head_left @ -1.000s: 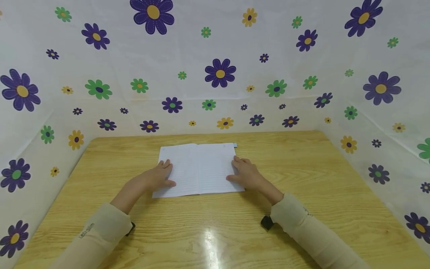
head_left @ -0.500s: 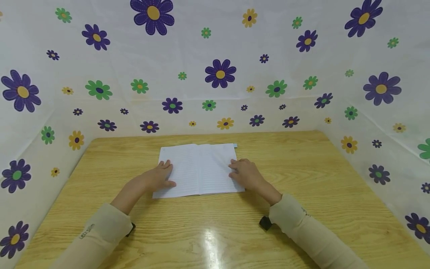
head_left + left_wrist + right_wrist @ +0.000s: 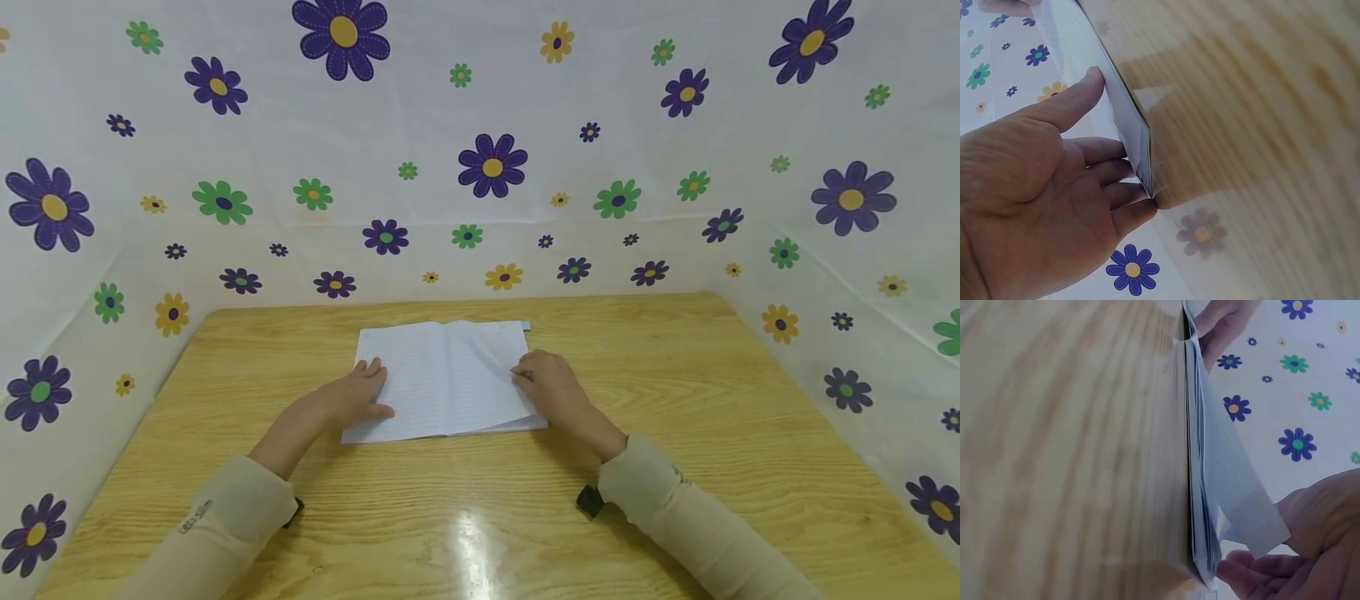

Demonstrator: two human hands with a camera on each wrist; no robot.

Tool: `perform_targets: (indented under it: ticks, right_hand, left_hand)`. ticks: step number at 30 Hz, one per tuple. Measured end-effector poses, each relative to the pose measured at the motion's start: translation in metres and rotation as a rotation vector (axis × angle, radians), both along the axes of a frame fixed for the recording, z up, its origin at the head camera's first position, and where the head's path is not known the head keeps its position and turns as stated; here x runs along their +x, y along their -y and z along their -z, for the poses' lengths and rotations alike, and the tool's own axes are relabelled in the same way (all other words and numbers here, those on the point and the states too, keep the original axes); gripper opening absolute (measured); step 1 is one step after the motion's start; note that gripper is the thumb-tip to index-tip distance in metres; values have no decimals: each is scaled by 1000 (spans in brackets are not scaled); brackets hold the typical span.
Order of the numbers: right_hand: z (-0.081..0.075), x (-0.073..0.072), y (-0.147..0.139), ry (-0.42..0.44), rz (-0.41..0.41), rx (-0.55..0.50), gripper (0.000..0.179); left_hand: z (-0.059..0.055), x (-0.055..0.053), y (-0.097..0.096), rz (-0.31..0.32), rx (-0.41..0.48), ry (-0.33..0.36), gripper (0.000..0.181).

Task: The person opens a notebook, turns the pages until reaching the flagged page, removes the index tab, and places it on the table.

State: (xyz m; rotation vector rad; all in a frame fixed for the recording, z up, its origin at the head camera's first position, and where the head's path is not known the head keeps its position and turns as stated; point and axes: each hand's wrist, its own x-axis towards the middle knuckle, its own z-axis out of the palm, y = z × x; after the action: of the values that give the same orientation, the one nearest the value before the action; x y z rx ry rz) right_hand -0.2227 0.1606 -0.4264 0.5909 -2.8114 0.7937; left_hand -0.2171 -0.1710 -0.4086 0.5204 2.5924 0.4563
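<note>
An open notebook (image 3: pixel 408 379) with lined white pages lies on the wooden table. My left hand (image 3: pixel 351 398) rests on its left page with straight, spread fingers; in the left wrist view the fingertips (image 3: pixel 1124 187) reach the notebook's edge and the thumb lies over the page. At the right edge, my right hand (image 3: pixel 557 387) pinches a page (image 3: pixel 495 383) between thumb and fingers. That page is lifted and creased, its lower corner raised off the sheets below. In the right wrist view the raised page (image 3: pixel 1241 494) stands away from the stack, near my right thumb.
The wooden table (image 3: pixel 420 517) runs around the notebook on all sides. A white flower-print cloth (image 3: pixel 420 108) hangs behind it and along both sides. A small light-blue tab (image 3: pixel 526 326) sticks out at the notebook's top right corner.
My right hand has gone from lying on the right page to pinching its edge, and the page has come up and bent. My left hand has stayed in place.
</note>
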Motion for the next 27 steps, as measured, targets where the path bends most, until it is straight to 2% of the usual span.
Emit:
perform_targets:
  ticks: [4, 8, 12, 15, 19, 23, 27]
  right_hand:
    - [-5, 4, 5, 7, 13, -82, 10]
    - [-4, 7, 4, 13, 71, -183, 10]
    - [-3, 6, 0, 62, 152, -308, 25]
    - [-2, 4, -3, 167, 189, -469, 42]
    - [-1, 2, -8, 371, 225, -741, 59]
    - [-2, 2, -10, 535, 231, -969, 64]
    - [-4, 3, -11, 649, 191, -1088, 61]
  left_hand:
    - [0, 1, 1, -2, 1, 0, 80]
    - [0, 1, 1, 6, 3, -6, 80]
    - [-1, 1, 1, 2, 1, -5, 80]
    - [0, 0, 1, -1, -3, -2, 81]
    - [1, -1, 1, 6, -5, -5, 80]
    - [2, -2, 1, 14, -5, -11, 80]
    - [4, -3, 2, 19, -4, -16, 79]
